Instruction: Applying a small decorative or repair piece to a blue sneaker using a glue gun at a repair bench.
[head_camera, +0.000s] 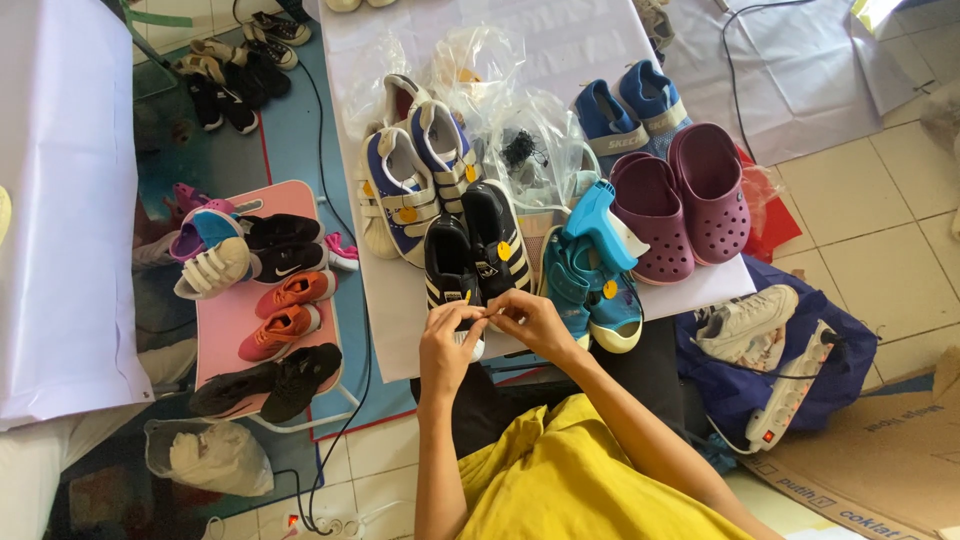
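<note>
Left hand (447, 340) and right hand (530, 318) meet at the near edge of the counter (590, 40), fingers pinched on the toe of a black shoe (451, 268); its partner (494, 236) lies alongside, touching.

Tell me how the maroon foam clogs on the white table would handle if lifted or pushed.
The maroon foam clogs look moulded in one thick piece, so they would probably keep their shape rather than flop. With perforated uppers and bulky foam, they likely feel light for their size. They sit flat on wide soles on the white table, so a push should slide them, not tip them.
</note>
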